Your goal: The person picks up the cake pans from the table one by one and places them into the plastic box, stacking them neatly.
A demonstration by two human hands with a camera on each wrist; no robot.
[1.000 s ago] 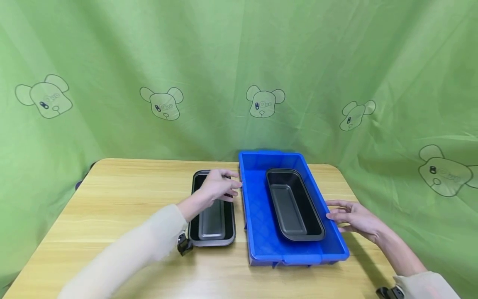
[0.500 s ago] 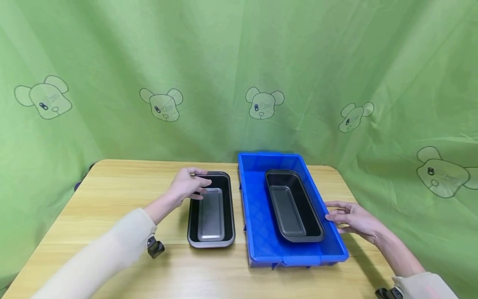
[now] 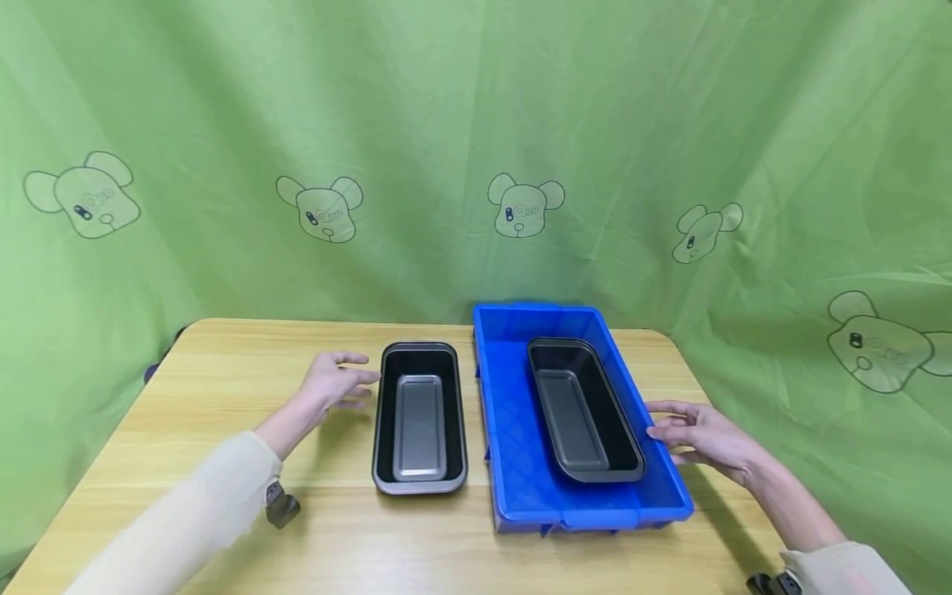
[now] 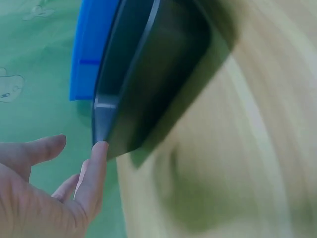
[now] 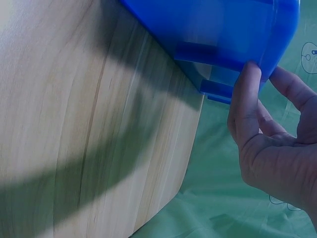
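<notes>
Markings: printed animal heads [image 3: 521, 198] on the green curtain [image 3: 416, 83]. Several bear short outlined lettering [image 3: 328, 216], seemingly "Quo"; from where I stand, exact spelling cannot be confirmed.

Your left hand [image 3: 332, 385], fingers extended, was just beside the left rim of a dark loaf pan [image 3: 420, 426] on the wooden table [image 3: 223, 380]. Your right hand [image 3: 706, 438] pinched the right rim of a blue tray [image 3: 515, 438], which held a second dark pan [image 3: 580, 417]. Behind hung a green curtain [image 3: 424, 99] printed with round-eared animal heads [image 3: 323, 213].
</notes>
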